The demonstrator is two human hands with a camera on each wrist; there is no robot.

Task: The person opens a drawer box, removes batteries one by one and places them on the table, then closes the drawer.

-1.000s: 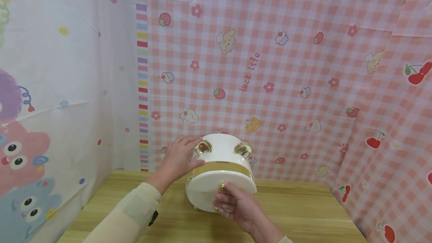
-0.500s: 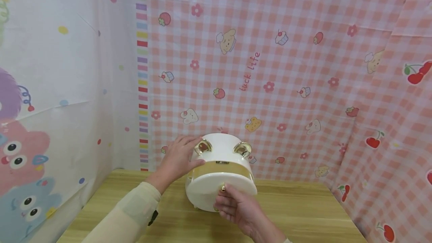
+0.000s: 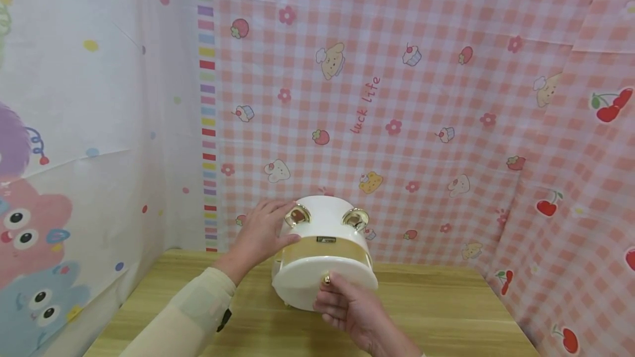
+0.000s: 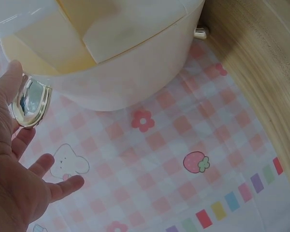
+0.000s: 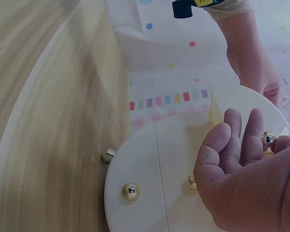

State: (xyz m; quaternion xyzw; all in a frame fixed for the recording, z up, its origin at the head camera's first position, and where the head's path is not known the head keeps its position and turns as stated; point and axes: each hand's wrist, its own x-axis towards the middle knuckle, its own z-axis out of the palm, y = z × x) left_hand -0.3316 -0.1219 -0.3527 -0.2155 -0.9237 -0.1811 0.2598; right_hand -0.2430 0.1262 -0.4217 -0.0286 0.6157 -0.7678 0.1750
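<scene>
A white rounded jewelry box (image 3: 324, 215) with two gold ears stands on the wooden table. Its upper front panel (image 3: 297, 282) stands out from the body, and a yellowish inner part (image 3: 327, 248) shows above it with a small dark label (image 3: 326, 239). My left hand (image 3: 260, 233) holds the box at its left gold ear (image 4: 31, 104), thumb on one side, other fingers spread. With thumb and forefinger my right hand (image 3: 349, 307) pinches the panel's gold knob (image 5: 269, 138). More gold knobs (image 5: 130, 192) sit on the face below in the right wrist view.
A pink checked cloth (image 3: 421, 92) hangs behind the box, and a white printed cloth (image 3: 84, 87) at the left. The wooden table (image 3: 436, 313) extends to both sides and in front. Small gold feet (image 5: 108, 155) hold up the box.
The front panel has come slightly farther outward and down with my right hand on its knob. The dark label has come into view behind it. My left hand stays in place.
</scene>
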